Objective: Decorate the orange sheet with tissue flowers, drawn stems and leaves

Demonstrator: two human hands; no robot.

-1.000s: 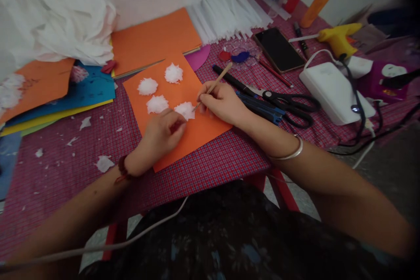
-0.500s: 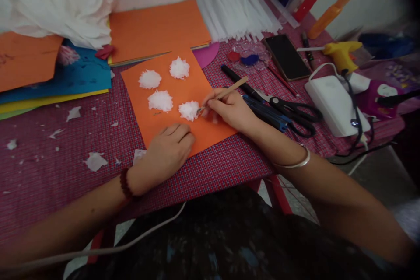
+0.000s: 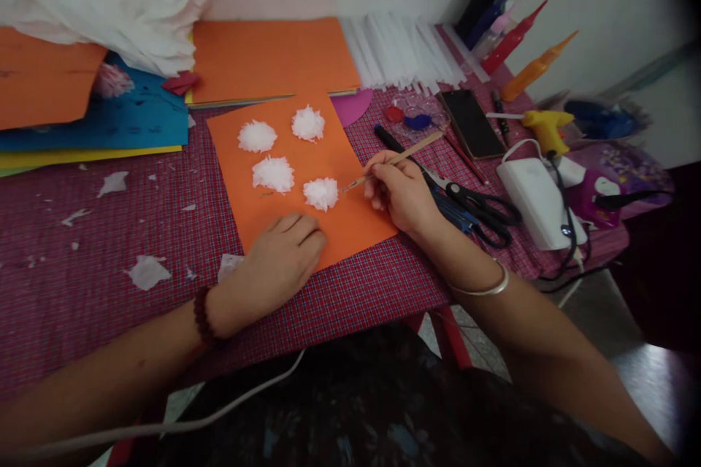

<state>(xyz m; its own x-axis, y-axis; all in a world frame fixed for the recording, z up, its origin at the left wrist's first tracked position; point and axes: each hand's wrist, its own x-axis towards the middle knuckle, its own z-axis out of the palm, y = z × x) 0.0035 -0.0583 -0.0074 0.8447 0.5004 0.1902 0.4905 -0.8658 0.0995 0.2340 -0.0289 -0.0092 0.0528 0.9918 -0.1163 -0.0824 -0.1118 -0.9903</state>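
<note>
On an orange sheet lie several white fluffy paper puffs, among them a lower right puff and an upper right puff. My right hand pinches a thin wooden stick. The stick's tip points left and stops just short of the lower right puff, apart from it. My left hand rests palm down on the sheet's lower left edge with nothing visible in it. Its fingers are slightly bent, and their undersides are hidden.
Scissors, a phone, a paint palette, a yellow glue gun and a white corded box lie at right. White strips lie behind. Paper scraps dot the checked cloth at left.
My right hand has drawn back to the right with the stick, so the tip has left the lower right puff. My left hand stays on the sheet. The camera view has shifted slightly.
</note>
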